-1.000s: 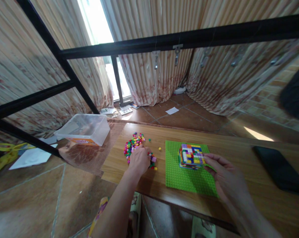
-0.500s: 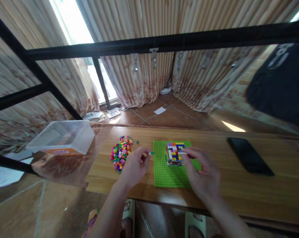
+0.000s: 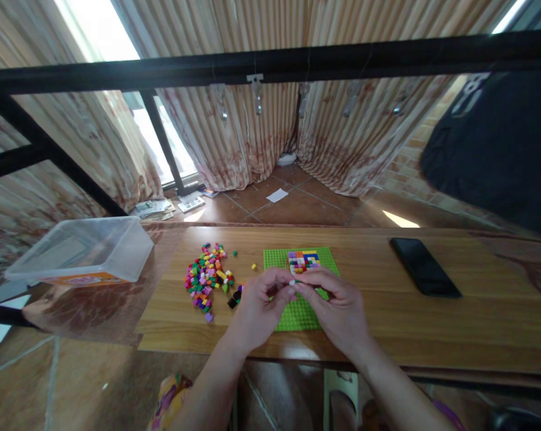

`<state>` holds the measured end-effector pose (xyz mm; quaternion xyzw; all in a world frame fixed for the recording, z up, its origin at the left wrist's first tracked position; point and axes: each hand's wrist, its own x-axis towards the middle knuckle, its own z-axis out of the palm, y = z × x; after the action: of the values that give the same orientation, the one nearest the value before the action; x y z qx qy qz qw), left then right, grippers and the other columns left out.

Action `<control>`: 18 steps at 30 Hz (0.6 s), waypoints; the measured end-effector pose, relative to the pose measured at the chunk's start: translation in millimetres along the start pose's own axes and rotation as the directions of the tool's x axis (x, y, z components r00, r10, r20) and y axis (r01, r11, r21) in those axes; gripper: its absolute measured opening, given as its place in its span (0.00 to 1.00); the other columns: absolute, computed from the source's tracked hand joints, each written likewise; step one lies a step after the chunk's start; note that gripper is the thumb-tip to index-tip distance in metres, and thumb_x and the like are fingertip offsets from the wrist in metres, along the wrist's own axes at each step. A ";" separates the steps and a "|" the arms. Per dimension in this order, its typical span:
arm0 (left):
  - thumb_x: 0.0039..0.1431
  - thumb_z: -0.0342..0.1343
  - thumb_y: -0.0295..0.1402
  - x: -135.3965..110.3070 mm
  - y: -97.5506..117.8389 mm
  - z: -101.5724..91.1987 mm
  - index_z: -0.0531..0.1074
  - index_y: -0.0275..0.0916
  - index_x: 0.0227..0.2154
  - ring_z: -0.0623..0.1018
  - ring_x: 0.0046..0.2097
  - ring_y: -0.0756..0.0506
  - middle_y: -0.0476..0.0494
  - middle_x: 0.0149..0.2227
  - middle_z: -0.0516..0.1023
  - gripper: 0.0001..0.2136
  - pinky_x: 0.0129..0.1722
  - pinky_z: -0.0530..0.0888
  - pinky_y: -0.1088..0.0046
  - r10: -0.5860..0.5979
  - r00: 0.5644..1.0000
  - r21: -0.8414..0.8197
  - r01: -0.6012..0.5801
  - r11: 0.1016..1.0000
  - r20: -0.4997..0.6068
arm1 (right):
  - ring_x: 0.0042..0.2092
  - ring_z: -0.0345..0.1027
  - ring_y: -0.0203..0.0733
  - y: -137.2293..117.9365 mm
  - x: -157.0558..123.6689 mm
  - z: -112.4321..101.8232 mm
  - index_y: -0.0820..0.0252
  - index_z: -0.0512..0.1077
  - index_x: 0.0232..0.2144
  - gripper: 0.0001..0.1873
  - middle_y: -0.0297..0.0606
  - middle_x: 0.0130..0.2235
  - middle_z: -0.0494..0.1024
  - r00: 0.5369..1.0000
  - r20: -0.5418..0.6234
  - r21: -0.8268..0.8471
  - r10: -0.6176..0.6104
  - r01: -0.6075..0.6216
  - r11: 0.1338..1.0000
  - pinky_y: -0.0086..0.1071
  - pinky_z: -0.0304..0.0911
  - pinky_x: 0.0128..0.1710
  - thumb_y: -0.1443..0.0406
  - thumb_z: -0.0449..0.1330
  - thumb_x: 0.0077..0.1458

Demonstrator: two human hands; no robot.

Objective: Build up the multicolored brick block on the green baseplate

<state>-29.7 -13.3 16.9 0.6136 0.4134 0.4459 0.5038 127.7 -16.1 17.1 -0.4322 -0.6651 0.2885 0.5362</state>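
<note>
My left hand (image 3: 262, 308) and my right hand (image 3: 340, 308) meet fingertip to fingertip above the green baseplate (image 3: 297, 317). A tiny white toy brick (image 3: 292, 282) shows between their pinched fingers, with a bit of green beside it. Which hand grips which piece is partly hidden. Just behind my fingers, a block of stacked multicoloured bricks (image 3: 303, 260) stands on the baseplate. Its lower part is covered by my hands. To the left of my left hand lies a loose pile of small coloured bricks (image 3: 207, 272).
The wooden table (image 3: 369, 335) carries a black phone (image 3: 425, 266) on the right. Stray bricks, among them a yellow one (image 3: 254, 266), lie near the pile. A clear plastic bin (image 3: 86, 248) is left of the table. A black metal rail (image 3: 185, 72) crosses above the far side.
My right hand has left the stacked block and come to my left hand; both now pinch together. The view has shifted, so the table appears further left.
</note>
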 end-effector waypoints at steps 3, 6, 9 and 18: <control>0.60 0.56 0.34 0.9 3.2 3.8 0.71 0.38 0.34 0.75 0.30 0.51 0.50 0.27 0.74 0.05 0.33 0.72 0.77 -0.001 1.000 -0.039 0.000 0.999 -0.009 | 0.37 0.73 0.38 -3.8 0.7 -1.0 0.53 0.79 0.31 0.04 0.34 0.33 0.80 0.998 -0.009 0.068 0.067 -0.067 0.995 0.33 0.67 0.40 0.63 0.63 0.55; 0.58 0.57 0.36 2.7 8.1 6.0 0.70 0.37 0.33 0.75 0.28 0.52 0.51 0.25 0.74 0.07 0.31 0.72 0.78 -0.024 0.999 -0.094 0.020 0.995 -0.041 | 0.34 0.72 0.37 -5.6 3.3 -5.6 0.54 0.79 0.29 0.03 0.33 0.30 0.79 0.979 -0.091 0.212 0.184 -0.161 0.964 0.31 0.67 0.37 0.62 0.65 0.52; 0.56 0.60 0.39 5.6 12.6 4.4 0.70 0.36 0.31 0.75 0.27 0.52 0.50 0.26 0.74 0.10 0.30 0.72 0.78 -0.068 0.993 -0.190 0.048 0.981 -0.100 | 0.29 0.70 0.34 -3.4 9.0 -15.3 0.55 0.78 0.30 0.05 0.33 0.29 0.79 0.930 -0.182 0.419 0.319 -0.220 0.881 0.30 0.69 0.33 0.61 0.66 0.51; 0.50 0.61 0.35 11.4 12.3 -1.5 0.71 0.36 0.27 0.75 0.26 0.52 0.50 0.24 0.75 0.08 0.29 0.73 0.77 -0.193 0.965 -0.240 0.148 0.960 -0.176 | 0.28 0.70 0.34 8.3 15.1 -30.0 0.56 0.79 0.35 0.11 0.34 0.28 0.78 0.878 -0.210 0.399 0.429 -0.324 0.858 0.31 0.70 0.32 0.59 0.68 0.48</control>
<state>-27.5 -3.9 30.6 0.4674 0.4599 0.5033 0.5628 158.0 -1.2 24.8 -0.4900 -0.4174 0.4359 0.6291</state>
